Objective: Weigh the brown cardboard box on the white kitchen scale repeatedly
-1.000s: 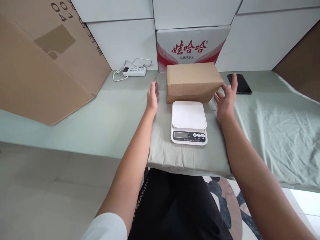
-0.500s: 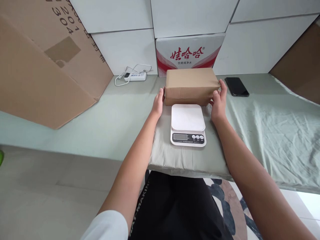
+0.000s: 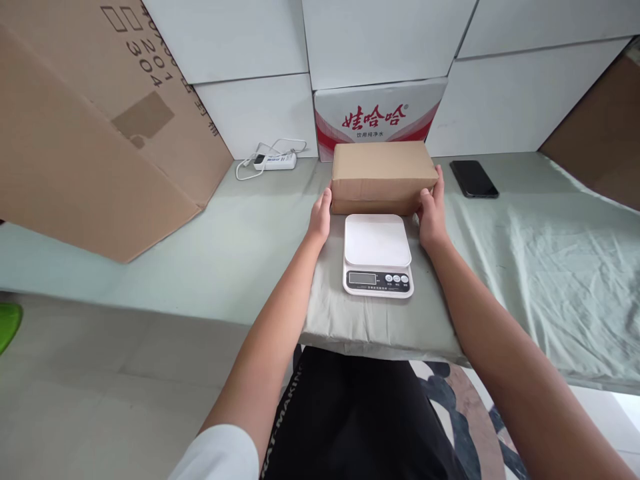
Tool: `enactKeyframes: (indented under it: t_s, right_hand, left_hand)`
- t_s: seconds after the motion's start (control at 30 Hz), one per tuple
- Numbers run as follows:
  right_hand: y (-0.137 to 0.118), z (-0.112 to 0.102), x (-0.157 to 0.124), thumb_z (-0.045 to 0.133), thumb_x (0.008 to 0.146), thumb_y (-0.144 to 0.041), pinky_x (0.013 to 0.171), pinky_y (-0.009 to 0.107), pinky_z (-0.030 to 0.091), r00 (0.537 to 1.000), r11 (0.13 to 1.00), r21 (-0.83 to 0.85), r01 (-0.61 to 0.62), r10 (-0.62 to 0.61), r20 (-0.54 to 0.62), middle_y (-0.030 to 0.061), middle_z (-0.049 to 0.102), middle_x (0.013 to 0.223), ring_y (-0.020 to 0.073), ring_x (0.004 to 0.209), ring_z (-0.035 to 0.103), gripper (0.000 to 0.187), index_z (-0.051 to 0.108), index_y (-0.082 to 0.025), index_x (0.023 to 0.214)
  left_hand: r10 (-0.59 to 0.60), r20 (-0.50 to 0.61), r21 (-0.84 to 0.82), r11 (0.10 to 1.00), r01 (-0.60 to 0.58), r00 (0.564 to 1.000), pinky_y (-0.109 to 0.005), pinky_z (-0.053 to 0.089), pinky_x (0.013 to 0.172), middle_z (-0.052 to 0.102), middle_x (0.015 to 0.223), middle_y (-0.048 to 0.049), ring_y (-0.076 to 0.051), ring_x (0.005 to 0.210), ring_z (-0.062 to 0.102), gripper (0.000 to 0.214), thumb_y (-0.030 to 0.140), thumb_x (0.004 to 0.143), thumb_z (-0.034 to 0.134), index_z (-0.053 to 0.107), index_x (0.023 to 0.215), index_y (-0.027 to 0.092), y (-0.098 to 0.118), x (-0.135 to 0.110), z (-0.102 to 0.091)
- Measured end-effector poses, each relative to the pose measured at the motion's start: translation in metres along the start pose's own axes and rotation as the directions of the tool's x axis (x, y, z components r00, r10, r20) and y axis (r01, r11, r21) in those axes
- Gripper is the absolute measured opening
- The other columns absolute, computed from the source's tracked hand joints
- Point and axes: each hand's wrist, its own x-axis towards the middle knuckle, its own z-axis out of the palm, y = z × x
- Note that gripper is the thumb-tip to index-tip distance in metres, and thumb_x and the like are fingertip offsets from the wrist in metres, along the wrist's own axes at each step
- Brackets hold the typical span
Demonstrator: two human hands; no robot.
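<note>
Step in hand looks like a two-handed grip on the box [image 3: 384, 163]. It's on the cloth [image 3: 265, 233], just behind the scale [image 3: 377, 241]. Left hand [image 3: 319, 217] is against its left end, fingers partly hidden; right hand [image 3: 433, 217] wraps the right end, thumb on the front. Both grasp box; can't tell how firmly. Next move, I'd say, calls for even squeeze, box level, clear of scale. Scale's pan is bare.

Matt cardboard box [image 3: 384, 162]; smooth plastic scale [image 3: 377, 241]; wrinkled cloth [image 3: 555, 267].
</note>
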Motion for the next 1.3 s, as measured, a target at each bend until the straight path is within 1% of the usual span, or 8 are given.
enactKeyframes:
  t_s: [0.2, 0.33, 0.43, 0.53, 0.67, 1.0, 1.2, 1.3]
  right_hand:
    - [-0.054, -0.01, -0.017, 0.051, 0.087, -0.102, 0.149, 0.071, 0.03, 0.986, 0.984, -0.064, 0.163, -0.165, -0.027, 0.006, 0.041, 0.19, 0.0389, 0.183, 0.031, 0.112, 0.035, -0.042, 0.181]
    - [-0.089, -0.032, -0.064, 0.056, 0.092, -0.095, 0.146, 0.074, 0.035, 0.971, 0.969, -0.083, 0.231, -0.235, -0.048, 0.0107, 0.042, 0.188, 0.0442, 0.179, 0.038, 0.106, 0.038, -0.04, 0.18]
    - [-0.091, -0.047, -0.101, 0.062, 0.097, -0.082, 0.141, 0.078, 0.041, 0.971, 0.969, -0.083, 0.234, -0.238, -0.035, 0.013, 0.055, 0.177, 0.0454, 0.168, 0.051, 0.092, 0.042, -0.043, 0.177]
    - [-0.083, -0.054, -0.12, 0.063, 0.098, -0.078, 0.139, 0.08, 0.041, 0.974, 0.972, -0.093, 0.218, -0.222, -0.038, 0.0112, 0.057, 0.174, 0.0449, 0.165, 0.055, 0.086, 0.043, -0.046, 0.175]
    - [-0.077, -0.052, -0.12, 0.062, 0.097, -0.079, 0.142, 0.08, 0.035, 0.98, 0.977, -0.114, 0.178, -0.187, -0.067, 0.0107, 0.054, 0.176, 0.0441, 0.167, 0.052, 0.086, 0.043, -0.042, 0.173]
    - [-0.082, -0.05, -0.12, 0.061, 0.098, -0.076, 0.134, 0.077, 0.044, 0.981, 0.978, -0.137, 0.159, -0.172, -0.089, 0.0112, 0.055, 0.171, 0.0431, 0.158, 0.058, 0.079, 0.047, -0.041, 0.168]
    - [-0.081, -0.05, -0.117, 0.056, 0.098, -0.077, 0.111, 0.072, 0.06, 0.962, 0.97, -0.108, 0.216, -0.23, -0.148, 0.0139, 0.071, 0.147, 0.0426, 0.133, 0.072, 0.077, 0.05, -0.042, 0.167]
    - [-0.083, -0.05, -0.121, 0.056, 0.1, -0.075, 0.114, 0.074, 0.058, 0.965, 0.973, -0.117, 0.201, -0.217, -0.146, 0.0141, 0.072, 0.148, 0.0431, 0.136, 0.071, 0.076, 0.051, -0.042, 0.168]
  left_hand:
    - [0.179, -0.026, 0.055, 0.983, -0.177, 0.984, -0.051, 0.039, 0.145, 0.068, 0.175, -0.0105, -0.037, 0.177, 0.048, 0.1, 0.104, 0.091, 0.055, 0.075, 0.155, 0.029, 0.033, -0.024, 0.003]
    - [0.217, -0.023, 0.045, 0.975, -0.216, 0.976, -0.048, 0.04, 0.145, 0.067, 0.177, -0.0076, -0.036, 0.178, 0.046, 0.088, 0.094, 0.102, 0.052, 0.072, 0.162, 0.032, 0.057, -0.085, -0.004]
    - [0.168, 0.011, 0.027, 0.985, -0.168, 0.986, -0.049, 0.042, 0.145, 0.064, 0.179, -0.0083, -0.037, 0.177, 0.047, 0.086, 0.091, 0.104, 0.051, 0.071, 0.164, 0.032, 0.059, -0.134, -0.009]
    - [0.138, 0.035, 0.022, 0.99, -0.139, 0.99, -0.051, 0.042, 0.146, 0.062, 0.181, -0.0095, -0.038, 0.177, 0.048, 0.088, 0.091, 0.104, 0.051, 0.07, 0.165, 0.031, 0.056, -0.159, -0.01]
    - [0.139, 0.018, 0.036, 0.99, -0.139, 0.99, -0.053, 0.04, 0.147, 0.063, 0.18, -0.0103, -0.039, 0.176, 0.049, 0.083, 0.087, 0.107, 0.052, 0.069, 0.167, 0.031, 0.055, -0.16, -0.007]
    - [0.131, -0.006, 0.087, 0.988, -0.13, 0.991, -0.052, 0.041, 0.146, 0.065, 0.178, -0.0106, -0.038, 0.176, 0.049, 0.085, 0.088, 0.106, 0.05, 0.068, 0.167, 0.031, 0.054, -0.152, -0.006]
    - [0.132, -0.049, 0.081, 0.988, -0.128, 0.99, -0.052, 0.039, 0.148, 0.061, 0.182, -0.0093, -0.039, 0.178, 0.044, 0.087, 0.09, 0.105, 0.052, 0.069, 0.166, 0.031, 0.052, -0.155, -0.008]
    - [0.116, -0.036, 0.043, 0.992, -0.115, 0.993, -0.054, 0.04, 0.148, 0.063, 0.18, -0.0094, -0.039, 0.177, 0.046, 0.084, 0.088, 0.105, 0.054, 0.071, 0.165, 0.032, 0.052, -0.158, -0.006]
